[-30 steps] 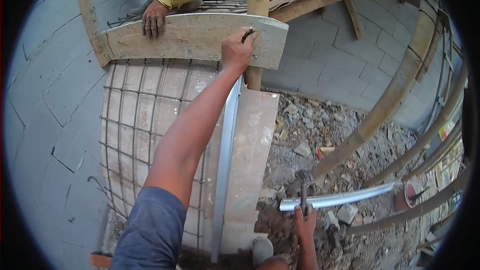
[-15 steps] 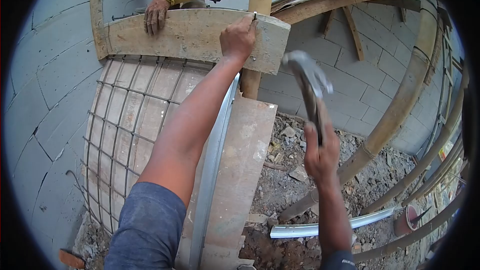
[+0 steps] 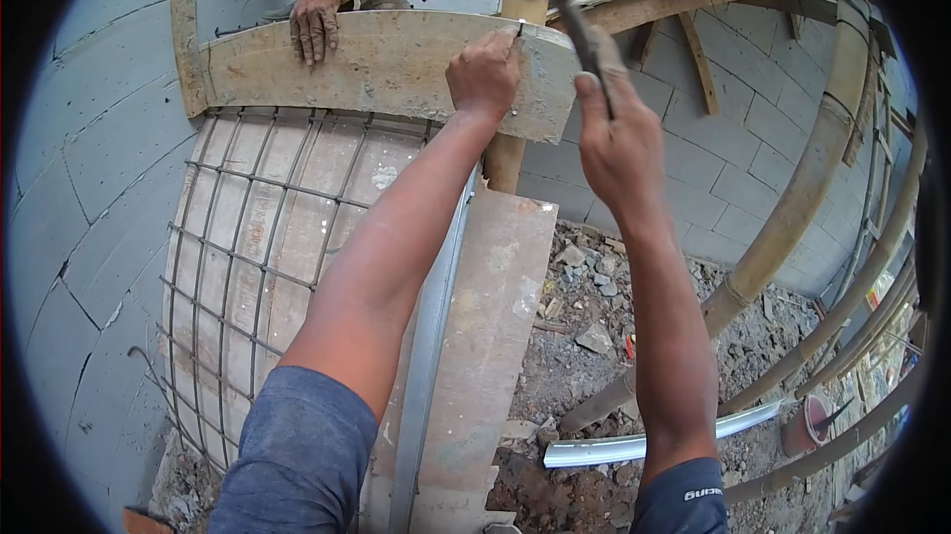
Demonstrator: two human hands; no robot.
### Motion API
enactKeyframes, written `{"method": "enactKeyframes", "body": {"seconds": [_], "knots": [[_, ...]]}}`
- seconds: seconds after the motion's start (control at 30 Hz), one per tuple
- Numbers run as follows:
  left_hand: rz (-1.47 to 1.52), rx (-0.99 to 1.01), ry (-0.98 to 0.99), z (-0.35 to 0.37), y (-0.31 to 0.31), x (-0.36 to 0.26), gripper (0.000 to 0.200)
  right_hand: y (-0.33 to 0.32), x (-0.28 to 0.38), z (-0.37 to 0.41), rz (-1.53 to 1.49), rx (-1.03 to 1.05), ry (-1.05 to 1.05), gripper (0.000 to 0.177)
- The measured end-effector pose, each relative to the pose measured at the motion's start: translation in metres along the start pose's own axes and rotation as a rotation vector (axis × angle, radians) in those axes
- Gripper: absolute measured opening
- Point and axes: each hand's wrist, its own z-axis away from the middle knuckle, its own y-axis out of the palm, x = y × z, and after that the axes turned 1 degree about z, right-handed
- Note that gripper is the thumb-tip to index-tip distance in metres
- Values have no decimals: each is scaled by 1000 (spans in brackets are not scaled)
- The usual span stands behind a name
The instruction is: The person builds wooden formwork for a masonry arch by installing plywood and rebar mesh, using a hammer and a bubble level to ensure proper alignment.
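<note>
My left hand [image 3: 483,76] is closed at the right part of a curved wooden board [image 3: 396,63], pinching a nail [image 3: 521,30] whose dark shank sticks up past my fingers. Gripped in my right hand [image 3: 622,138] is a claw hammer [image 3: 582,31], its handle slanting up to the left. The hammer head, slightly blurred, is raised above the board's right end, apart from the nail. A co-worker's hand [image 3: 315,27] with a yellow sleeve rests on the board's top edge, left of mine.
Below the board lies a rebar grid [image 3: 263,267] over plywood [image 3: 485,336], with a metal channel [image 3: 428,356] between my arms. Bamboo poles [image 3: 792,207] curve along the right. Rubble [image 3: 594,306], a metal strip [image 3: 614,452] and a bucket [image 3: 804,425] are on the ground. Block walls stand around.
My right hand has swung the hammer upward and left, from beside the board to above its right end. My left hand stays on the nail; the view has shifted slightly.
</note>
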Motion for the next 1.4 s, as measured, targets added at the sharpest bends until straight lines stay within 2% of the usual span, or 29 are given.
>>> {"method": "enactKeyframes", "body": {"seconds": [0.03, 0.17, 0.23, 0.27, 0.3, 0.4, 0.47, 0.53, 0.6, 0.63, 0.67, 0.73, 0.8, 0.87, 0.9, 1.0, 1.13, 1.23, 1.27, 1.33, 1.4], "knots": [[3, 4, -1, 0, -1, -1, 19, 1, -3, -1, 136, 166, 159, 47], [-15, -19, 14, -2, 1, 3, 19, -5, 4, 3, 99, 104, 151, 47], [-19, -33, 33, 1, 4, 4, 18, -15, 14, 2, -109, -123, -61, 48], [-16, -48, 33, 3, 4, 3, 18, -15, 16, -2, -104, -128, -58, 48], [-16, -62, 30, 4, 4, 2, 17, -13, 19, -6, -169, -243, -174, 49], [-1, -84, 23, 5, 6, 1, 15, -10, 26, -4, -245, -257, -188, 49], [22, 24, -69, 3, 11, 4, 16, 2, 19, -4, -49, 7, 79, 46], [92, 43, -119, 8, 12, 8, 18, 10, 3, -8, 3, 240, 295, 43], [139, 33, -138, 6, 6, 2, 19, 6, 0, 7, 12, 100, 200, 44], [194, 98, -153, 10, 3, 2, 25, 0, 0, 18, 6, 74, 228, 44], [248, 160, -161, 13, -2, 3, 33, -7, -2, 30, -4, 43, 256, 44], [319, 161, -71, 37, -20, 0, 57, -19, -15, 63, 59, -29, 192, 43], [107, 387, -68, 63, -42, -5, 83, -41, -2, 96, -62, 72, 457, 42], [-22, 457, -129, 96, -51, -5, 89, -50, -10, 140, -286, 117, 701, 44], [-129, 525, -177, 103, -52, -2, 95, -50, -19, 169, -271, 117, 736, 44], [-75, 631, -125, 111, -60, 7, 101, -56, -10, 246, -342, 155, 929, 43], [-54, 661, -122, 114, -58, 9, 100, -76, 3, 347, -440, 159, 1155, 43], [62, 490, -122, 122, -55, 17, 88, -90, 15, 403, -497, 122, 1254, 36], [72, 499, -131, 132, -61, 16, 88, -93, 32, 405, -489, 127, 1239, 30], [172, 513, -158, 158, -89, 9, 81, -102, 46, 425, -427, 113, 1275, 37], [176, 595, -176, 202, -149, -8, 78, -113, 53, 451, -438, 126, 1273, 41]]}}
